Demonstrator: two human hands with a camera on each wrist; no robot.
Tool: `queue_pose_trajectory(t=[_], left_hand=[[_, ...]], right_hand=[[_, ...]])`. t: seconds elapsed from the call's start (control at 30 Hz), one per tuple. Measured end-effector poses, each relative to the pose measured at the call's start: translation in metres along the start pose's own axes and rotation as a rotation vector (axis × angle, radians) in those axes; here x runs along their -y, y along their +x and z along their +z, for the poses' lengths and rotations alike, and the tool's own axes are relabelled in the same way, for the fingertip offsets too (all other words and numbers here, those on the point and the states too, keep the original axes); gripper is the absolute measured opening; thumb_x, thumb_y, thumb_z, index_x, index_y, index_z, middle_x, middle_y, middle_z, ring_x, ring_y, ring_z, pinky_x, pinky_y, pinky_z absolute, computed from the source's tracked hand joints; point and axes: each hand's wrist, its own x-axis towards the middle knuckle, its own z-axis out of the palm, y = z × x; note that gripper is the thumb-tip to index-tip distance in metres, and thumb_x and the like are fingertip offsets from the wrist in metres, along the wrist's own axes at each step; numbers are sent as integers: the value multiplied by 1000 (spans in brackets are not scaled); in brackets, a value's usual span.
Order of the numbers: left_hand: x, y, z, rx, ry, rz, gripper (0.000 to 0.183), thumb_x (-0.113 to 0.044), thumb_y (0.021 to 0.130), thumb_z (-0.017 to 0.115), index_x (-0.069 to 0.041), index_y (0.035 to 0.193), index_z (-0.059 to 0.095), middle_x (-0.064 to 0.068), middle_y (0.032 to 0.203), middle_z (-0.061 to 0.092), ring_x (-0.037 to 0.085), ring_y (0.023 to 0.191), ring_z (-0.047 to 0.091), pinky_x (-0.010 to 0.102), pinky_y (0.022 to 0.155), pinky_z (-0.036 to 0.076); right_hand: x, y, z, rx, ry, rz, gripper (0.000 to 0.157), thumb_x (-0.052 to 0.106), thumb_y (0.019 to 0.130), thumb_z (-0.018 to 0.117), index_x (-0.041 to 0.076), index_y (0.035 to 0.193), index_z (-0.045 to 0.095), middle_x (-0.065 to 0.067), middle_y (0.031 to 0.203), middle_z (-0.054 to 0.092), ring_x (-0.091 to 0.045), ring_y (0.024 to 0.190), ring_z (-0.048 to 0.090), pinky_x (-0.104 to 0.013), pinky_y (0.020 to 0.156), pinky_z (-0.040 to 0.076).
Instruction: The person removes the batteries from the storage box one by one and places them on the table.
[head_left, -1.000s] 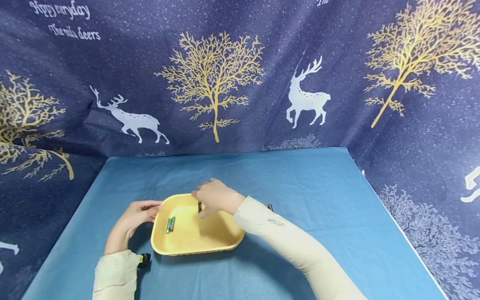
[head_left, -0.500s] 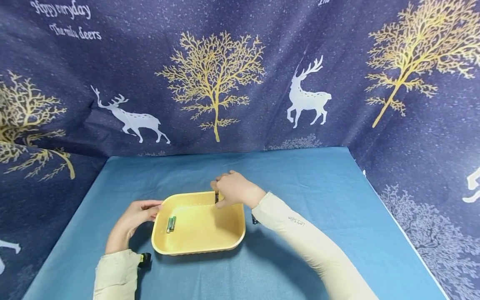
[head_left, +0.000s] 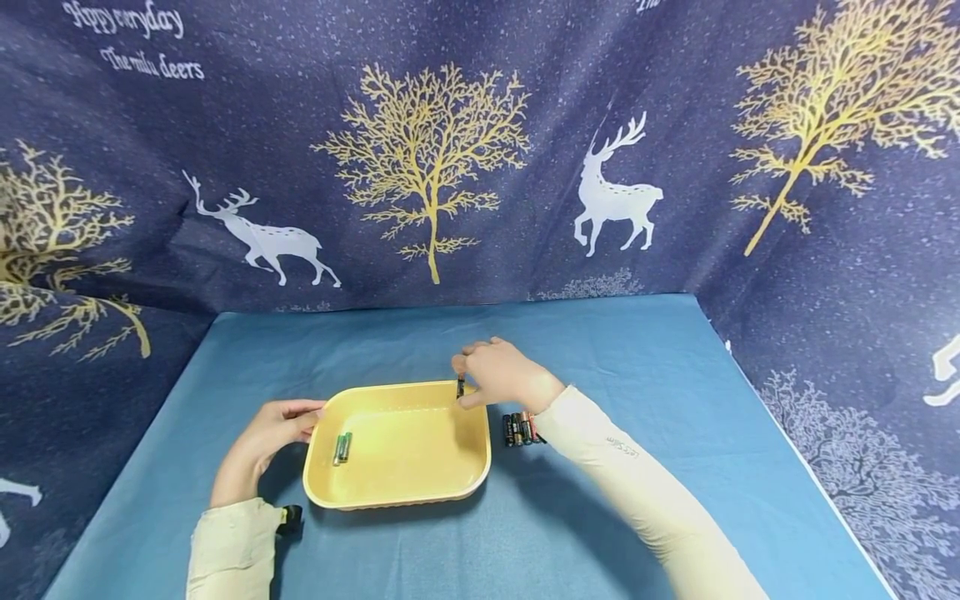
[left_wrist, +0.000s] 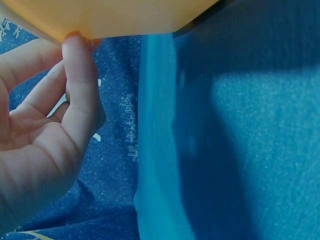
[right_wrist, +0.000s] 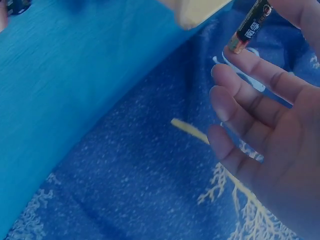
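My left hand (head_left: 273, 432) pinches the left rim of a yellow rectangular tray (head_left: 405, 496), thumb and fingers on either side of the edge; in the left wrist view the thumb (left_wrist: 80, 65) presses against its wall. Over the tray's far right corner, my right hand (head_left: 502, 372) holds a black battery (right_wrist: 250, 25) by its ends, between thumb and index finger. The other fingers of that hand are spread and slightly bent. Two green batteries (head_left: 342, 448) lie side by side in the tray's left part.
Just right of the tray, a row of several batteries (head_left: 517, 429), dark ones and a red one, lies on the blue tablecloth (head_left: 600, 358), partly covered by the right sleeve. A dark curtain (head_left: 480, 167) with deer and trees hangs behind.
My right hand has moved right with the black battery, from above the tray's middle to its right corner. The row of batteries has come into view. My left hand stays on the rim.
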Motion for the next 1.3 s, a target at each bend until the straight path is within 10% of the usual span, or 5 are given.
queue_pose_trajectory(t=[0.3,1.3], left_hand=[[-1,0,0,4,1,-2,42,-14,95,59,15,125,55,22,111,66,15,78,66,33,72,57],[1,-1,-1,12,-27,-1,43,-16,96,59,13,127,54,21,113,66,14,80,66,32,73,57]], right_hand=[[-19,-18,4,35,39,103,37,46,84,71,18,107,66,-4,115,64,-25,111,57,-48,104,37],[-67,-78,42,52,128,175,53,31,74,81,8,119,65,-15,124,62,-36,118,54,-56,101,39]])
